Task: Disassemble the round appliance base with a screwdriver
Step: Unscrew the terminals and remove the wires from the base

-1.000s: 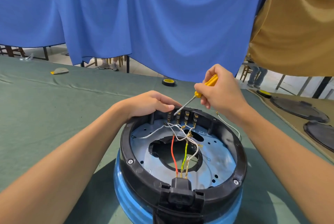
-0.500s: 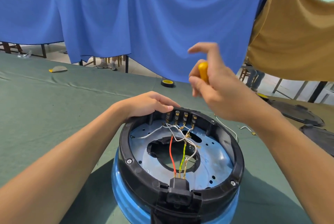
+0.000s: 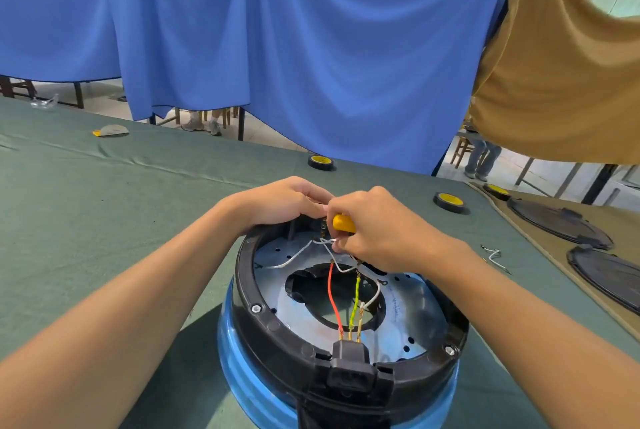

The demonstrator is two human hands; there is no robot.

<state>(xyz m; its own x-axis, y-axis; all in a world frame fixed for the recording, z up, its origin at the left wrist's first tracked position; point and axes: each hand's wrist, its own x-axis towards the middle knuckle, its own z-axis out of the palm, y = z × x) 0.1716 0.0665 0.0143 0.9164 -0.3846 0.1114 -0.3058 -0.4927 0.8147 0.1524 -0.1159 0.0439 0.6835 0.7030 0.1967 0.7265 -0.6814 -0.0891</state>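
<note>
**Far-rim terminals: driver in hand, tip out of sight**

The round appliance base stands on the green tabletop directly in front of the wearer. Its blue body is down, and its black ring and metal plate face up. A red wire and a yellow-green wire run from the power socket at the near rim toward the far side. A white wire loops across the plate. Two rim screws are seated.

The left hand has its fingers curled over the far rim, gripping the base. The right hand, just beside it, is closed round the yellow handle of the screwdriver, with its lower fingers against the white wire. The shaft and tip are hidden, so I cannot tell whether the tip sits in a screw.

Risks, as judged:
- The tip could cam out and jab the left fingers, because the hands are crowded together.
- The white wire could get snagged or kinked under the right fingers.
- A freed screw could drop through the plate's centre opening.
- The base could rotate if the left grip slackens.

Farther out are two tape rolls, a loose wire offcut and black discs at the right.
</note>
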